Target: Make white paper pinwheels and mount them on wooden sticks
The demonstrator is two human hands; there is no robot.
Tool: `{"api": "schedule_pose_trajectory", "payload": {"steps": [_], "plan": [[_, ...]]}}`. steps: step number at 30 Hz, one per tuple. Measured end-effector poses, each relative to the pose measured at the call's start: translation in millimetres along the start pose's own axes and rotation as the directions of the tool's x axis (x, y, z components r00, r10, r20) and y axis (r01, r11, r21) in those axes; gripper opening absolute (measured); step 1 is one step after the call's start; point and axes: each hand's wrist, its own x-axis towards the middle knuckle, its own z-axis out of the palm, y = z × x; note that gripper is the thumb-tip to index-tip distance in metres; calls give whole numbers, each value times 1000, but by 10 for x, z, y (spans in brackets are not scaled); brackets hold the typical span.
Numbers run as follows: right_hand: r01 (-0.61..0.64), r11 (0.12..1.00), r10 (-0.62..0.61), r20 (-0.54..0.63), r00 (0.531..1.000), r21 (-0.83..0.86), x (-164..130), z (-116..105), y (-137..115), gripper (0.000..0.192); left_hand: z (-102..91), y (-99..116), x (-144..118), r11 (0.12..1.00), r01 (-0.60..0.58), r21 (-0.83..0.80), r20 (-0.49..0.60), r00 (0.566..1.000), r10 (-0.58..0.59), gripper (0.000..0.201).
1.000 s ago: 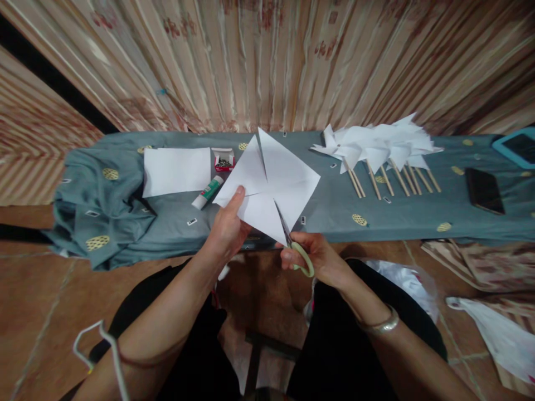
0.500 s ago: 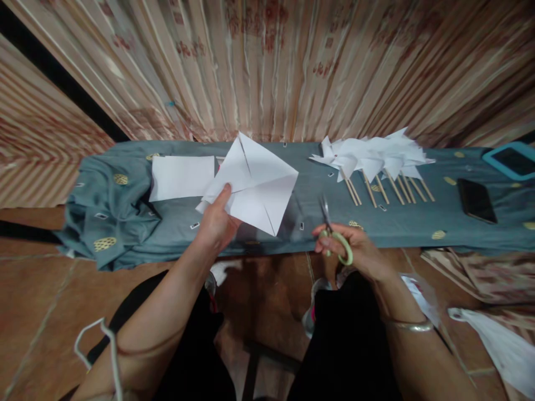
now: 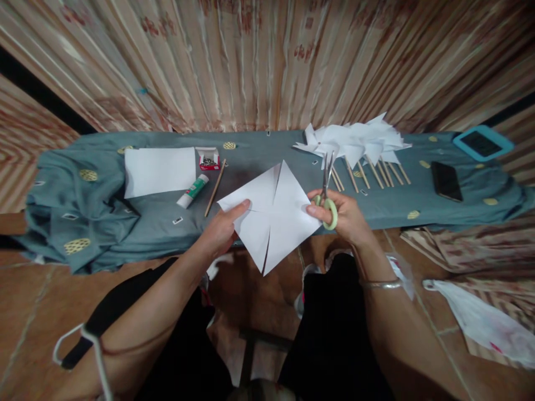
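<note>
A square sheet of white paper (image 3: 288, 223), with slits running in from its corners, is held up in front of me. My left hand (image 3: 228, 225) pinches its left corner, thumb on top. At the right corner, my right hand (image 3: 340, 214) grips the scissors (image 3: 330, 209) with pale green handles, its thumb and fingers also at the paper's edge. The blades point away from me and look slightly apart. Left of the paper lie a wooden stick (image 3: 215, 188), a glue stick (image 3: 193, 190) and a small red-and-white box (image 3: 208, 159) of small metal pieces.
On the cloth-covered bench (image 3: 246, 146), a stack of white paper (image 3: 160, 171) lies at left. Several paper pinwheels (image 3: 355, 142) on sticks overlap at right. Beyond them are a dark phone (image 3: 446, 181) and a blue-framed device (image 3: 484, 143). A pleated curtain (image 3: 251, 67) hangs behind.
My right hand with the scissors has come up to the paper's right corner. The paper has turned and lowered, uncovering the box, glue stick and wooden stick. The view has shifted right.
</note>
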Motion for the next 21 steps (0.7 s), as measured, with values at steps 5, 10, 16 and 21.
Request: {"api": "schedule_pose_trajectory", "payload": {"steps": [5,10,16,21], "plan": [[-70,997,66,112,992,34,-39,46,21,43,5,-7,-15,1000,13,19,50,999,-14,16],[-47,991,47,1,999,128,-7,167,68,43,76,113,-94,988,23,-151,161,987,2,43],[1,969,50,-200,979,247,76,384,55,50,102,189,-189,971,29,-239,248,968,32,62],[56,950,47,-317,947,308,152,466,36,53,138,118,-157,961,-16,-277,344,932,114,60]]}}
